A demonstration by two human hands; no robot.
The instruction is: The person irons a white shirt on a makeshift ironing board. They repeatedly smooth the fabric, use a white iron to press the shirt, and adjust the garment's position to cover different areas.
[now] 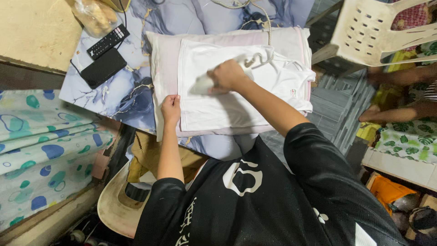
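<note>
My right hand (pixel 227 75) is closed in a firm grip on the handle of a white iron (pixel 203 84), pressing it down on the left half of a white shirt (pixel 236 109). My left hand (pixel 170 109) pinches the near left edge of that shirt between thumb and fingers, holding the cloth taut. The shirt lies flat on a pale pink pad (pixel 164 59) spread over a tabletop (pixel 123 95) with a blue marbled pattern. As far as I can judge, the near part of the shirt already looks smooth, while the far right part by the collar shows folds and creases, so a good share of the pressing seems left. The iron's cord (pixel 261 57) loops over the shirt and runs off the far edge. To the far left lie a black remote control (pixel 108 42), a flat black case (pixel 103 68) and a clear bag (pixel 94 16). A white plastic chair (pixel 378 32) stands at the far right, and another person's arm (pixel 400 77) shows beside it. My hand hides most of the iron, its shape is blurred, and my own black top covers the tabletop's near edge.
</note>
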